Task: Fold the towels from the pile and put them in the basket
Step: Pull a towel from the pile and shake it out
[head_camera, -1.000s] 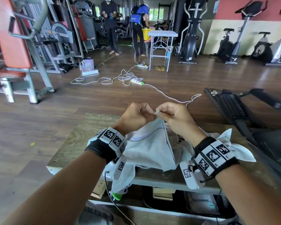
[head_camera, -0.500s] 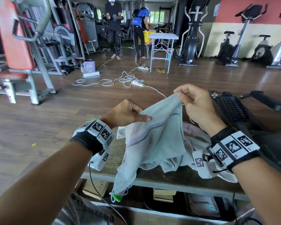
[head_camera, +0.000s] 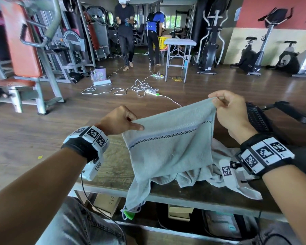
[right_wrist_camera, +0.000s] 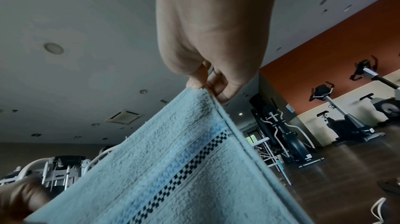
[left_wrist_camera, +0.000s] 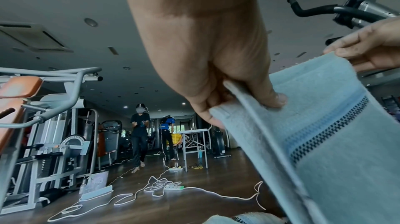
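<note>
A pale blue towel with a dark checked stripe hangs spread between my two hands above the bench. My left hand pinches its upper left corner between thumb and fingers, shown close in the left wrist view on the towel by my left hand. My right hand pinches the upper right corner, higher up; the right wrist view shows the right hand on the towel. The towel's lower end drapes over the bench's front edge. More crumpled towels lie behind it. No nearby basket is in view.
The wooden bench carries the pile; boxes and bags sit under it. A black treadmill stands to the right. White cables and a power strip lie on the floor. Two people stand at a far table with a yellow basket.
My hands, together at the towel's corner a second ago, have drawn apart and risen. The towel is now stretched wide between them, the right hand higher and farther right.
</note>
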